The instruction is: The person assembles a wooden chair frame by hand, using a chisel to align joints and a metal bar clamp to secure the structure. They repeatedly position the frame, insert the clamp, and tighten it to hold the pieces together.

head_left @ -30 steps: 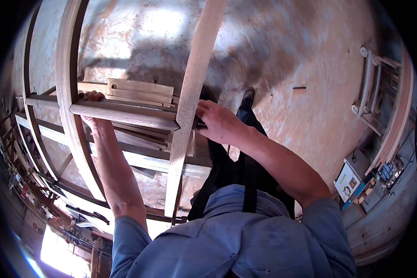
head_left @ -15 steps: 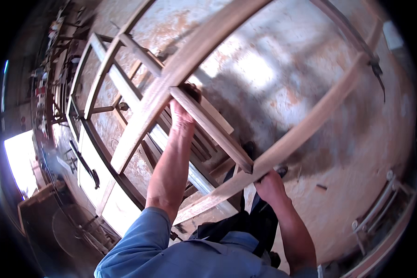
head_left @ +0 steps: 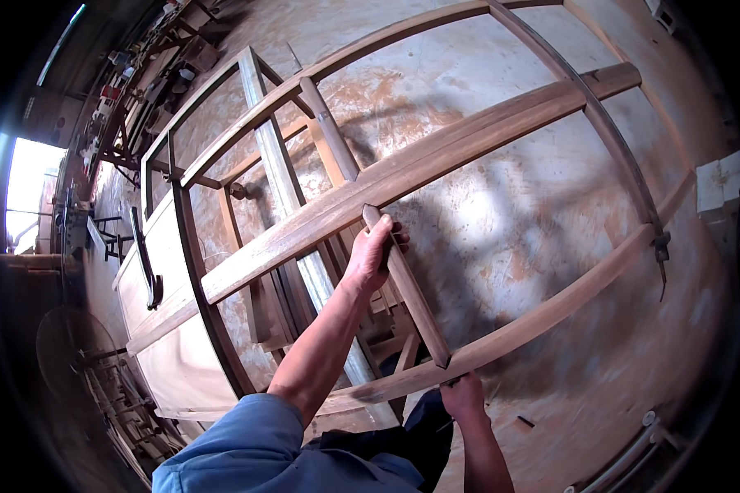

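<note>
A large wooden frame (head_left: pixel 501 119) lies across supports in front of me, with long rails and crosspieces. Between its broad middle rail (head_left: pixel 292 238) and its near rail (head_left: pixel 543 316) runs a short wooden crosspiece (head_left: pixel 419 308). My left hand (head_left: pixel 374 246) is closed around that crosspiece close to its far, pointed end, beside the middle rail. The crosspiece's other end meets the near rail. Just below that joint, my right hand (head_left: pixel 464 396) grips the near rail's underside; its fingertips are partly hidden.
Beneath the frame runs a long pale beam (head_left: pixel 284 185). A dark metal clamp end (head_left: pixel 661 246) hangs at the frame's right. Pale panels (head_left: pixel 185 353) fill its left part, near a black curved bar (head_left: pixel 146 267). A cluttered bench (head_left: pixel 127 107) stands far left.
The view has shifted, showing more of the frame. My left hand has come from beneath the middle rail's edge onto the crosspiece. My right hand stays at the near rail by the joint.
</note>
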`<state>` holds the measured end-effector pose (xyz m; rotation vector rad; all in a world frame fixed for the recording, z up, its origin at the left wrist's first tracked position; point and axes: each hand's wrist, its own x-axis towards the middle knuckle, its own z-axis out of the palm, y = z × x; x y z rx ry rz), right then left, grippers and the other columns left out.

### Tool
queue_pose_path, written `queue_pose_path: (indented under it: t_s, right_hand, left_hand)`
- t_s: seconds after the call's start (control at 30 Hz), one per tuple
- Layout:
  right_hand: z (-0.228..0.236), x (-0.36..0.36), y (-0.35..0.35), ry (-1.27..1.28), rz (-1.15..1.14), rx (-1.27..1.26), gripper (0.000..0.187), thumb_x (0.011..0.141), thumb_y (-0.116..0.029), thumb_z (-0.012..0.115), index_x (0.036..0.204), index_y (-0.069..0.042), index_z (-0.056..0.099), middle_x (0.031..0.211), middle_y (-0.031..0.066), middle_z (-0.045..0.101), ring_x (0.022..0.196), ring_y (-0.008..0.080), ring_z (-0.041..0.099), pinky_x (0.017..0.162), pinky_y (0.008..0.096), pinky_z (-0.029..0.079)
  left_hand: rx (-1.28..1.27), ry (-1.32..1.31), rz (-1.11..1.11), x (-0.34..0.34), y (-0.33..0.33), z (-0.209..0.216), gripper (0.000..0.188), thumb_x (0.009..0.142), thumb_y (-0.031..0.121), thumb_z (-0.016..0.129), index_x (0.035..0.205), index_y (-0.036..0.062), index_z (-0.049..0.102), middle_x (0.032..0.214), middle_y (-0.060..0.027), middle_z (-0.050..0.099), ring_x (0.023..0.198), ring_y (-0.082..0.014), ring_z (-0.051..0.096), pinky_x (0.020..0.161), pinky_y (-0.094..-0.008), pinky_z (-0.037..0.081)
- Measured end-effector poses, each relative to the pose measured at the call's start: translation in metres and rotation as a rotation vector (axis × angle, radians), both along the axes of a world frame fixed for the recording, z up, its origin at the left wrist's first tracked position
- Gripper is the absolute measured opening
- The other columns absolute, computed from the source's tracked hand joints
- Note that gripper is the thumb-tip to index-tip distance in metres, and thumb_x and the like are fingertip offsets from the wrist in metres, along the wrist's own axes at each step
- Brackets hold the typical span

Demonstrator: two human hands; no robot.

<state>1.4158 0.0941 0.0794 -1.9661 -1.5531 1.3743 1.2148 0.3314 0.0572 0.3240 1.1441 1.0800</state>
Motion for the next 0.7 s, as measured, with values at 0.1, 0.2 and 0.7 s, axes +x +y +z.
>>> queue_pose_path:
  t_s: [0.1, 0.2, 0.7]
  right_hand:
    - [0.001, -0.001, -0.002, 0.001, 0.017, 0.013, 0.039, 0.080, -0.016, 0.064, 0.115, -0.001, 0.056, 0.106, 0.0262, 0.058, 0.101, 0.0432, 0.055, 0.085, 0.0460, 0.047]
    - [0.003, -0.004, -0.001, -0.020, -0.037, 0.012, 0.038, 0.080, -0.017, 0.065, 0.113, 0.000, 0.056, 0.106, 0.0261, 0.058, 0.102, 0.0438, 0.055, 0.085, 0.0465, 0.047]
    - [0.010, -0.008, 0.000, -0.069, -0.034, -0.138, 0.044, 0.081, -0.021, 0.064, 0.117, 0.001, 0.053, 0.112, 0.0271, 0.055, 0.108, 0.0431, 0.052, 0.091, 0.0452, 0.044]
  left_hand:
    - [-0.039, 0.114, -0.005, 0.004, 0.005, 0.005, 0.035, 0.083, 0.032, 0.066, 0.097, 0.0012, 0.055, 0.086, -0.0080, 0.057, 0.072, -0.0198, 0.059, 0.065, -0.0344, 0.049]
    - [-0.046, 0.146, -0.006, 0.006, 0.010, 0.010, 0.031, 0.081, 0.028, 0.065, 0.094, 0.0008, 0.055, 0.079, -0.0069, 0.056, 0.069, -0.0188, 0.057, 0.064, -0.0335, 0.048]
    - [-0.048, 0.139, 0.016, 0.002, 0.012, -0.009, 0.020, 0.081, 0.024, 0.060, 0.083, 0.0037, 0.057, 0.067, -0.0071, 0.055, 0.059, -0.0198, 0.056, 0.055, -0.0337, 0.048]
